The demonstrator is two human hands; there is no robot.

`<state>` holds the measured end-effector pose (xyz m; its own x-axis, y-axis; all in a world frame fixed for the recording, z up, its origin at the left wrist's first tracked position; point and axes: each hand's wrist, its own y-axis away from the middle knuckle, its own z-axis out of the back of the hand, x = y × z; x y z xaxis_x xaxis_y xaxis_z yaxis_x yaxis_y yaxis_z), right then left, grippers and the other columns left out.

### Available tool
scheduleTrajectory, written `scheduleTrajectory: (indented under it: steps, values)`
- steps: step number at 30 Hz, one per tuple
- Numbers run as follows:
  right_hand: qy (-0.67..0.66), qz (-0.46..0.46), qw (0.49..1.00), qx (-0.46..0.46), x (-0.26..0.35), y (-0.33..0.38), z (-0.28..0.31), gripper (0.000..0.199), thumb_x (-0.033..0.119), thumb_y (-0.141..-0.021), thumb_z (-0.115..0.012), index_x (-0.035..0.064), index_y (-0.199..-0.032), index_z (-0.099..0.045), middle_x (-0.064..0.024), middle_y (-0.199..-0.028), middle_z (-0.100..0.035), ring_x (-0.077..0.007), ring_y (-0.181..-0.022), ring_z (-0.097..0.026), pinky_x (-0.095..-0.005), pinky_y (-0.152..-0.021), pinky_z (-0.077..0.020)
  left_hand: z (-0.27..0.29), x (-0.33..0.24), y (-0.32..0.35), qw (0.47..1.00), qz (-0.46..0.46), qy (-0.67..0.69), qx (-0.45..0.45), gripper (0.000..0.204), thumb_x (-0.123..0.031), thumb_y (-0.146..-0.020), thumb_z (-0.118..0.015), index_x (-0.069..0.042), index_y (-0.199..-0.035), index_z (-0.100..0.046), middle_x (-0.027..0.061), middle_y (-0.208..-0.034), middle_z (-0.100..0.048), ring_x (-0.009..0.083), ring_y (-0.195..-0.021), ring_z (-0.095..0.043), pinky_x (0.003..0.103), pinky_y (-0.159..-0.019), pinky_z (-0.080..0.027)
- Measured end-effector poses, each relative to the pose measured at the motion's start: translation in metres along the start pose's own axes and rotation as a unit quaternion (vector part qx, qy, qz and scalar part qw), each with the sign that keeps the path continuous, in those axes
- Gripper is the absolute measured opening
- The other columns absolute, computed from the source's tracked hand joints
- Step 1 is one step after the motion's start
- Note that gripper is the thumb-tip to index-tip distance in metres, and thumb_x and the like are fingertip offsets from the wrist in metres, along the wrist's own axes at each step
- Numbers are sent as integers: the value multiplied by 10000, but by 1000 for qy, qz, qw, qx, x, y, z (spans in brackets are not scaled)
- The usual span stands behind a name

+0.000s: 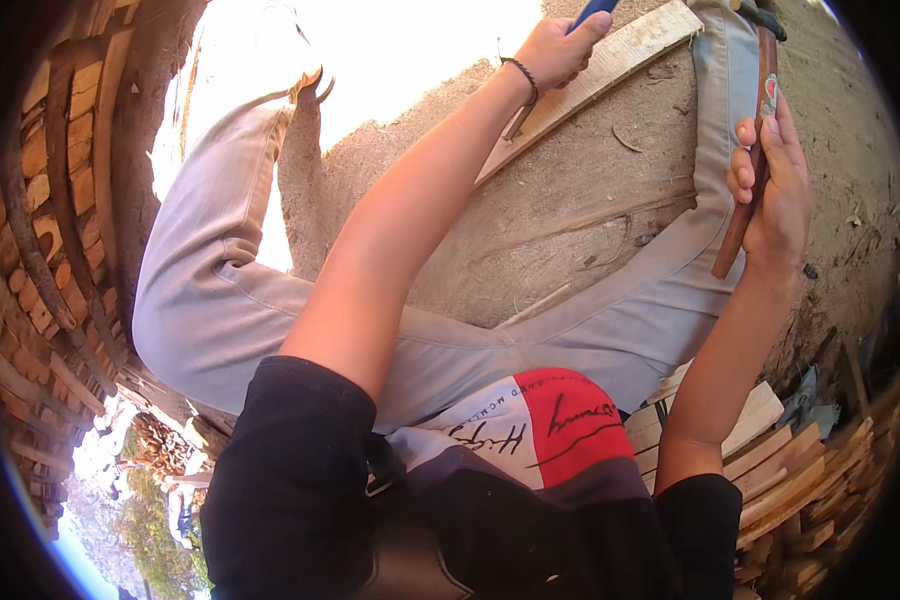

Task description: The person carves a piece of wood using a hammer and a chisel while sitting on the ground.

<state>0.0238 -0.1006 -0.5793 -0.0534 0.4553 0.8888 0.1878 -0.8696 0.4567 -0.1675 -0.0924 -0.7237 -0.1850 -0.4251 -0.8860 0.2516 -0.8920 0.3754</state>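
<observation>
My left hand (560,52) is stretched far forward, its fingers closed round a blue bar-shaped tool (592,10) whose upper end runs out of view. What the tool's lower part looks like is mostly hidden by the hand. Under the hand and wrist, a pale wooden board (635,58) lies slantwise on the ground. A small dark metal piece (516,124) shows beside the wrist, over the board. At the right, my right hand (773,185) grips the wooden handle of a hammer (767,62) by its lower part. The hammer's dark head is at the top edge, near my right lower leg.
My legs, in grey trousers (195,250), are spread to either side of the board on sandy ground (590,215). Stacked cut timber (785,480) stands close behind at the right. A wall of piled wood (45,240) rises at the left.
</observation>
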Motion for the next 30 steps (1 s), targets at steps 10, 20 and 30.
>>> scheduleTrajectory:
  steps: [10, 20, 30]
  values:
    - [5, -52, 998, -20, -31, 52, -38, 443, 154, -1014, -435, 74, -1443, -358, 2, -773, -535, -28, -505, -438, -177, -407, -353, 116, 37, 76, 676, 8, 589, -444, 420, -538, -927, -526, -166, -802, -375, -52, -588, -372, 28, -410, -374, 150, -367, -321]
    - [36, 6, 999, 6, -6, 65, -69, 455, 131, -1008, -427, 74, -1452, -347, 3, -770, -531, -26, -511, -432, -175, -417, -355, 95, 61, 110, 587, 91, 590, -546, 368, -471, -928, -503, -165, -776, -365, -42, -614, -369, 47, -452, -349, 203, -395, -287]
    - [59, 17, 998, -17, -4, 83, -52, 461, 124, -997, -441, 66, -1447, -356, 3, -763, -531, -20, -503, -430, -172, -406, -351, 78, 61, 128, 799, 14, 384, -462, 253, -311, -944, -564, -79, -1017, -498, -4, -859, -487, 63, -702, -484, 221, -552, -402]
